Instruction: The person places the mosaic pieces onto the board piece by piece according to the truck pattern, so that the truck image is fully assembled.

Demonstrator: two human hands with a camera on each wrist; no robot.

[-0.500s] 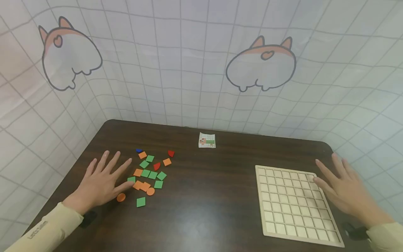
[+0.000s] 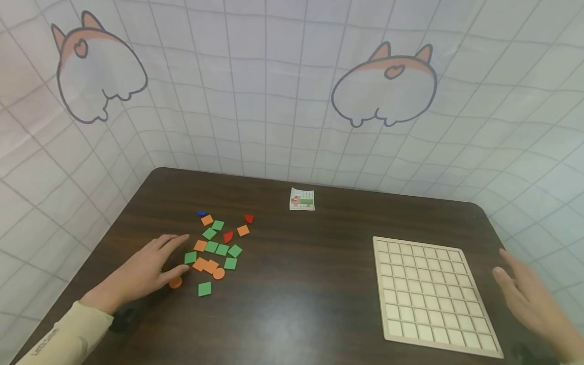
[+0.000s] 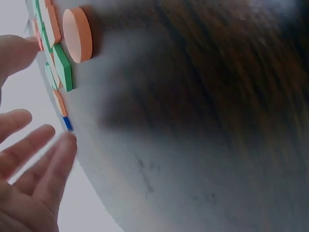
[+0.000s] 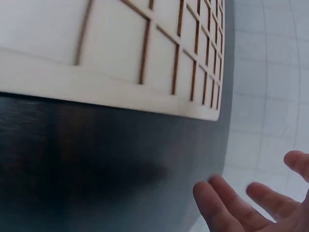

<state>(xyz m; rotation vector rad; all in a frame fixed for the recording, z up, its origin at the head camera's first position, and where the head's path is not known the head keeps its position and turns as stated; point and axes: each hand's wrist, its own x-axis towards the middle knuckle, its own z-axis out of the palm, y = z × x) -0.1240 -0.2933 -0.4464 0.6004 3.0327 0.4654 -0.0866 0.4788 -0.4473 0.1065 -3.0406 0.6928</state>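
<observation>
My left hand (image 2: 139,268) hovers beside a scatter of small flat pieces, thumb and fingers apart and holding nothing. Nearest to it are an orange disc (image 2: 175,282), partly beneath the thumb, and a green square tile (image 2: 190,257). The scatter also has several green and orange squares, a second orange disc (image 2: 219,274), red quarter-round pieces (image 2: 228,236) and a blue piece (image 2: 202,213). A pale wooden grid board (image 2: 429,294) lies at the right, its cells bare. Just past its right edge, my right hand (image 2: 531,299) is raised with loose fingers, touching nothing.
A small printed card (image 2: 302,199) with a coloured grid picture lies near the back edge of the dark wooden table (image 2: 301,289). Behind and at both sides hangs a white gridded curtain (image 2: 292,101) with cartoon animals.
My right hand has moved right and down, off the board's edge. The left hand's fingers, spread wide before, have drawn in and lowered slightly. The pieces lie as before; the view has shifted slightly.
</observation>
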